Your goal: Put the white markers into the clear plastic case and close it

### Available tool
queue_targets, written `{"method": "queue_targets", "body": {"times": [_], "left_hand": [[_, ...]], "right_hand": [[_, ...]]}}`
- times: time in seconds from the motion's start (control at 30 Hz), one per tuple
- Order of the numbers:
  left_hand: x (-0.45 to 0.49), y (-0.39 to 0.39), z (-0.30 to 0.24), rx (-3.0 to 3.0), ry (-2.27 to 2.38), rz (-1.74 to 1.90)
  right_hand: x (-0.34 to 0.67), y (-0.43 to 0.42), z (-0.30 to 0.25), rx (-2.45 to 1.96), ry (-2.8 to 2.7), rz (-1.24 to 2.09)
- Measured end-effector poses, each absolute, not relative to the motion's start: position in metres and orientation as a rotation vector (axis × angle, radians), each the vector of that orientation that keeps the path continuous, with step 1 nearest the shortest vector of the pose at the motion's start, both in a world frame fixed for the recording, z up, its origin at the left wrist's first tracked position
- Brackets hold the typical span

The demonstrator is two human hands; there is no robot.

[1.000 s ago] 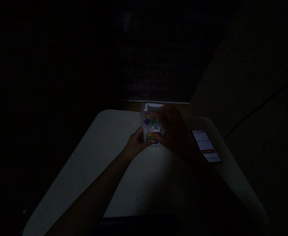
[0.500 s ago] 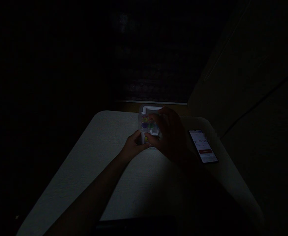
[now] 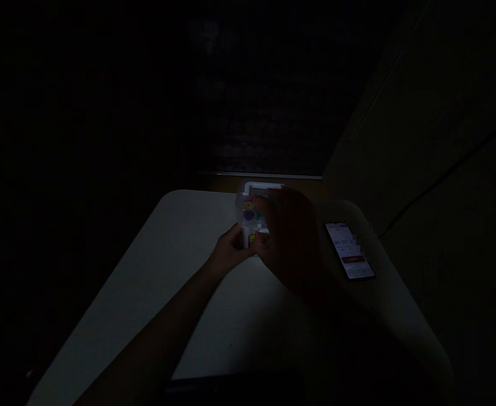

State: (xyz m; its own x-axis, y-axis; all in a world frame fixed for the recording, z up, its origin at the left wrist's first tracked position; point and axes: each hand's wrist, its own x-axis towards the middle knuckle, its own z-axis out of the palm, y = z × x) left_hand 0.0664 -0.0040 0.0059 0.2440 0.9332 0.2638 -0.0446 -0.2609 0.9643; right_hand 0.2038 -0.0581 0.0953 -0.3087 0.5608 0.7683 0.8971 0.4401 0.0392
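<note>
Clear box btwn L hand & R hand.

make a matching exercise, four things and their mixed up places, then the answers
1. clear plastic box with white handle
2. black phone with lit white screen
3. bare left hand
4. bare right hand

A. around the box's lower left side
B. right side of the pale rounded table
C. over the box's top and front
D. between both hands

Pairs: 1-D; 2-B; 3-A; 4-C
</note>
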Motion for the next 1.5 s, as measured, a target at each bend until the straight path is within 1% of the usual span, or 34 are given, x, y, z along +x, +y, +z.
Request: {"method": "queue_targets", "body": {"times": [0.27,0.43,0.57,0.73,1.03,1.23,1.5], "left_hand": [[0.065,-0.003,0.007,1.522,0.877,1.205],[0.064,0.0,-0.002,1.537,0.873,1.187],[0.062,-0.001,-0.009,1.54,0.875,1.191],[0.061,-0.006,-0.005,1.505,0.856,1.182],[0.06,0.001,-0.007,1.704,0.902,1.223],[0.06,0.001,-0.009,1.717,0.91,1.205],[0.062,-0.002,-0.012,1.628,0.864,1.206]], "right_hand": [[0.198,-0.057,0.092,-1.286,-1.961,-0.655],[0.199,-0.057,0.096,-1.275,-1.984,-0.659],[0.209,-0.054,0.102,-1.214,-2.064,-0.565],[0.222,-0.047,0.106,-1.138,-2.135,-0.466],[0.203,-0.057,0.099,-1.259,-2.02,-0.576],[0.202,-0.059,0.1,-1.276,-2.028,-0.63],[0.211,-0.059,0.106,-1.291,-2.111,-0.498]]}}
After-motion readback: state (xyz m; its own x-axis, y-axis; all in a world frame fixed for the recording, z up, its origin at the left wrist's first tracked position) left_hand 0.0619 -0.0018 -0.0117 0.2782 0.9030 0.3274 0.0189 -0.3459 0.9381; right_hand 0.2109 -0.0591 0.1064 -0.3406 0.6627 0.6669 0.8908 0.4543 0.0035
